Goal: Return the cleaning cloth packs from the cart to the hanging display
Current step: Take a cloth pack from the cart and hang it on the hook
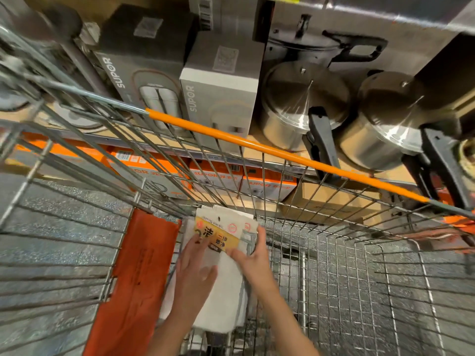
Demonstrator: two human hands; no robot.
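Both hands, left (195,273) flat, right (253,255) gripping soft white cloth pack (226,291), wire-mesh cart (334,278)

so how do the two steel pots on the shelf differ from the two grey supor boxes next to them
The steel pots are round, shiny and unpacked, with black handles; the grey Supor boxes are rectangular, matte and printed with the brand name. The pots stand to the right, the boxes to the left. Both pairs share one shelf behind the cart.
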